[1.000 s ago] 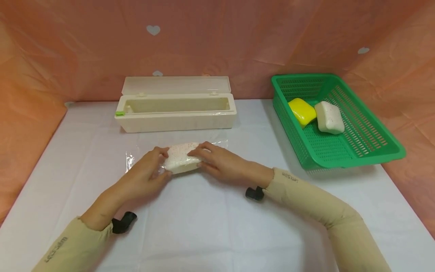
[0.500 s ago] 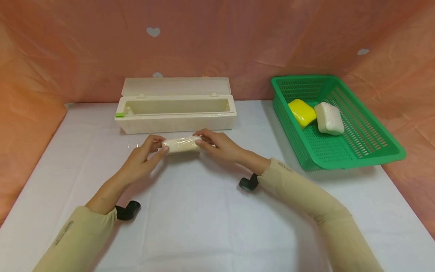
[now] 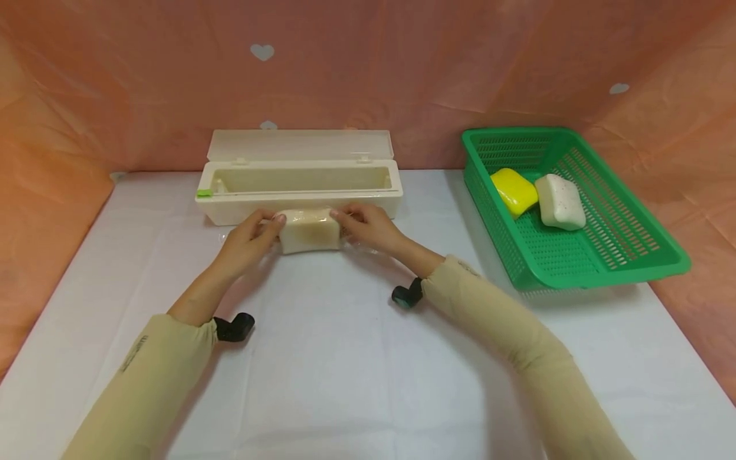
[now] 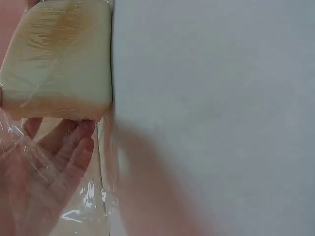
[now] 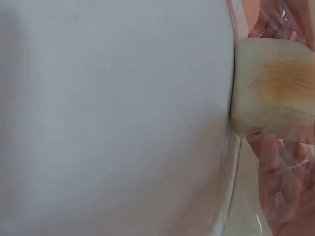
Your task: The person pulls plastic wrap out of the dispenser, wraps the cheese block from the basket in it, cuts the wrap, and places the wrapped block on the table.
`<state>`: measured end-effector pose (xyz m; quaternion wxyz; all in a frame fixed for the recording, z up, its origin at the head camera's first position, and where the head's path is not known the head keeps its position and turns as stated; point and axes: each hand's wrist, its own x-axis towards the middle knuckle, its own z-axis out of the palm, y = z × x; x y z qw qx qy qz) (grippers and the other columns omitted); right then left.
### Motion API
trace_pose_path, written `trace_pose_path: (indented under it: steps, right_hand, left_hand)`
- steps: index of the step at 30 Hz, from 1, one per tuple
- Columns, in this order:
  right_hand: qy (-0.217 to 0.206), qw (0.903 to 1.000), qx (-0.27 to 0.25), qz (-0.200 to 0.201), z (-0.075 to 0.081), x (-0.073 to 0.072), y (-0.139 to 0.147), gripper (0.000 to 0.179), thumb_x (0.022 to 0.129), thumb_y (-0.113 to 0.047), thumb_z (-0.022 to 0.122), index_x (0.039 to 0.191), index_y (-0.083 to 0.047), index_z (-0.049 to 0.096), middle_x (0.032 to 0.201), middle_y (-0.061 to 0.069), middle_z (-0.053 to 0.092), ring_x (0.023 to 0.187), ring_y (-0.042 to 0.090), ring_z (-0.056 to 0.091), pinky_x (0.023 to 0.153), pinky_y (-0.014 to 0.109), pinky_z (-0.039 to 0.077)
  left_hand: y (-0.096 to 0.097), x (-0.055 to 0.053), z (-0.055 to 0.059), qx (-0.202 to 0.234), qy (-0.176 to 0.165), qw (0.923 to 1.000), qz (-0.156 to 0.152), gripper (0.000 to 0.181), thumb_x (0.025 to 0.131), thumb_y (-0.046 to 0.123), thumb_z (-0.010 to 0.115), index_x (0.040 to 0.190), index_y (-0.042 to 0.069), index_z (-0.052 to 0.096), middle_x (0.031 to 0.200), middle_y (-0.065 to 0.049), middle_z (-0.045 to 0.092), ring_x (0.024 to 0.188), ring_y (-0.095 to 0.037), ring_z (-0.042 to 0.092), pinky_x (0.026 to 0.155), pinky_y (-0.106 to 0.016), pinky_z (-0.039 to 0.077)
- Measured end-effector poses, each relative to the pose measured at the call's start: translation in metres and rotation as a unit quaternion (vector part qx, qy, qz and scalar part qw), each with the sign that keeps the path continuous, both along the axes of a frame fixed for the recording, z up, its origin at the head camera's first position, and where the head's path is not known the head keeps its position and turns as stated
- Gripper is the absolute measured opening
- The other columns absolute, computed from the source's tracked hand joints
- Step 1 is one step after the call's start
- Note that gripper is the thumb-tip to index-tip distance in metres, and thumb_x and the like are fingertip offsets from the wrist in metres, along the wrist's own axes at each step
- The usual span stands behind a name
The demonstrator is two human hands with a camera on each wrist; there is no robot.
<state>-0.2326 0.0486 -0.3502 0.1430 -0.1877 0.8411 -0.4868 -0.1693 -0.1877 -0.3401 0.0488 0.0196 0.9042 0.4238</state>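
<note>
A cream-white, bread-like block (image 3: 310, 235) with a browned face stands on edge, wrapped in clear cling film, just before the film dispenser box. My left hand (image 3: 246, 244) holds its left end, thumb on the upper edge. At the right end, my right hand (image 3: 375, 231) holds it the same way, thumb tip on the top corner. Close up in the left wrist view, loose film (image 4: 88, 194) hangs from the block's end over my fingers (image 4: 78, 147). The right wrist view shows fingers (image 5: 268, 152) against the block's side through film. Some fingertips are hidden behind the block.
The long white cling film dispenser (image 3: 299, 204) has its lid up and a green slider (image 3: 204, 192) at its left end. A green basket (image 3: 531, 268) at the right holds a yellow block (image 3: 514, 191) and a speckled white block (image 3: 560, 203). A white cloth covers the table.
Both hands have lifted the block off its spread film and moved it away from me to the box. It has turned so its browned face shows, with film now around it.
</note>
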Motion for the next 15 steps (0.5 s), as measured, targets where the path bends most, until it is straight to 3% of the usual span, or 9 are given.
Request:
trace_pose_path:
  steps: [4, 10, 15]
  right_hand:
    - [-0.006, 0.9994, 0.008, -0.032, -0.003, -0.005, -0.003, 0.039, 0.097, -0.040, 0.054, 0.095, -0.004, 0.069, 0.073, 0.002, 0.062, 0.059, 0.013, 0.062, 0.057, 0.026, 0.055]
    - [0.020, 0.9984, -0.001, -0.054, -0.006, -0.005, -0.006, 0.047, 0.097, -0.043, 0.053, 0.070, -0.005, 0.062, 0.052, -0.003, 0.048, 0.049, 0.010, 0.047, 0.048, 0.021, 0.041]
    - [0.007, 0.9966, -0.006, -0.082, -0.006, -0.005, -0.008, 0.052, 0.095, -0.047, 0.055, 0.067, -0.004, 0.063, 0.050, -0.005, 0.046, 0.047, 0.009, 0.047, 0.047, 0.020, 0.041]
  left_hand:
    - [0.003, -0.008, 0.000, 0.002, -0.007, 0.9997, 0.024, 0.053, 0.101, 0.049, 0.036, 0.121, 0.002, 0.051, 0.106, -0.025, 0.067, 0.093, -0.031, 0.065, 0.075, -0.028, 0.044]
    - [0.004, -0.017, -0.002, -0.001, -0.012, 0.9987, 0.050, 0.059, 0.100, 0.050, 0.037, 0.118, -0.003, 0.055, 0.103, -0.027, 0.068, 0.079, -0.022, 0.067, 0.061, -0.021, 0.047]
    - [0.004, -0.022, 0.000, -0.011, -0.035, 0.9969, 0.070, 0.066, 0.097, 0.057, 0.039, 0.117, -0.003, 0.060, 0.096, -0.022, 0.068, 0.070, -0.013, 0.060, 0.060, -0.021, 0.046]
